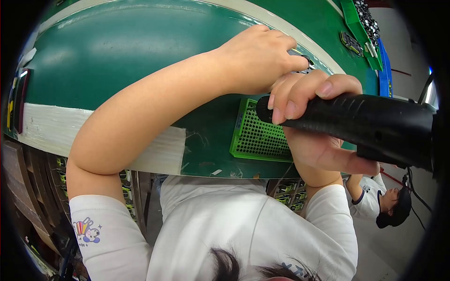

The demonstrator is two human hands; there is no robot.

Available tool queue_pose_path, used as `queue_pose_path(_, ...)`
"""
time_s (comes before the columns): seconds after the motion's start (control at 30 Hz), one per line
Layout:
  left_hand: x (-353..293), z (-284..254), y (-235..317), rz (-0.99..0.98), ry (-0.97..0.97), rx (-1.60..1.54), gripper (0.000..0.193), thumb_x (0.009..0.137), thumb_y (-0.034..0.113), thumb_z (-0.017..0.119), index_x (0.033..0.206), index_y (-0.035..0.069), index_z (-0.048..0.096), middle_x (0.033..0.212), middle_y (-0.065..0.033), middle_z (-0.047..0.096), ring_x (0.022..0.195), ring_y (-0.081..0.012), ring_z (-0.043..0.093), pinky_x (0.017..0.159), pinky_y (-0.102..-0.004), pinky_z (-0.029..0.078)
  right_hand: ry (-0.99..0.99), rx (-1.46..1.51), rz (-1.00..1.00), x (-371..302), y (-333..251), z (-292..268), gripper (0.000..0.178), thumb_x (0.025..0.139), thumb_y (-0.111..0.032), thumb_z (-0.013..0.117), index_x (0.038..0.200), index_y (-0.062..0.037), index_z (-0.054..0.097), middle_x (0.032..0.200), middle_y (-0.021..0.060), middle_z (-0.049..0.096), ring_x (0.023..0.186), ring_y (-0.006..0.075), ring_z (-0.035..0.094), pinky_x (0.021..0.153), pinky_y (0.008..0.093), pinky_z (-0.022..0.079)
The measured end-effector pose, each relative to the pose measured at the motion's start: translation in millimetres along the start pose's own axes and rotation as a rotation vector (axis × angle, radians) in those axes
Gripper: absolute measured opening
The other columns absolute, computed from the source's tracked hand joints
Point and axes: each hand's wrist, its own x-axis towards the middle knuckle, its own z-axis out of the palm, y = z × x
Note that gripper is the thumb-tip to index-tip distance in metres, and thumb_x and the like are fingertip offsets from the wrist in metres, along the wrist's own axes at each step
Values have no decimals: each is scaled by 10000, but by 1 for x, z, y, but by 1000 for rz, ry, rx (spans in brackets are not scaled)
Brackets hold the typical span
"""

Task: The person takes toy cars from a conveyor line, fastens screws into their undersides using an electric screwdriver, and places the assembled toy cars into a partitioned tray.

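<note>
Closest to you, the black driver (370, 124) fills your right hand (309, 117), fingers wrapped round its barrel. It looks rigid and fairly heavy, so I judge that thick barrel the place to hold. From the left, your left hand (255, 58) is curled, pinching a small dark part (307, 61) at the green bench (117, 51) edge, above the perforated tray (258, 136).

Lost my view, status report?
Right hand gripping black power tool. Left hand on small part by green perforated tray. Nothing blocking.
</note>
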Motion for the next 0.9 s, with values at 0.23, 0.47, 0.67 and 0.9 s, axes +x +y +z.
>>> queue_pose_path(0.23,4,-10,-10,118,517,-114,235,861,206,601,1052,73,640,1144,-140,610,1064,-294,587,933,-398,439,113,-10,11,-2,-4,9,1038,629,-938,441,1119,-22,450,827,135,585,617,225,579,599,361,496)
queue_pose_path(0.47,-18,-36,0,-75,637,-348,113,900,67,538,934,-29,588,929,-189,595,873,-360,579,791,-412,469,66,-23,-42,0,-1,0,1041,634,-941,434,1114,-17,451,821,138,581,630,219,577,591,354,496)
queue_pose_path(0.67,-37,-11,-43,64,805,-443,175,890,151,567,984,12,619,996,-159,619,935,-332,587,834,-382,464,41,-6,-91,9,-8,-4,1040,646,-952,388,1136,-37,458,837,114,578,631,201,575,588,343,486)
queue_pose_path(0.9,-51,-18,-28,-212,337,-465,400,876,185,588,1239,21,547,1285,-151,540,1215,-291,510,1043,-365,372,72,5,-88,40,-29,-23,1040,667,-940,400,1210,-58,491,889,88,564,692,195,552,700,351,468)
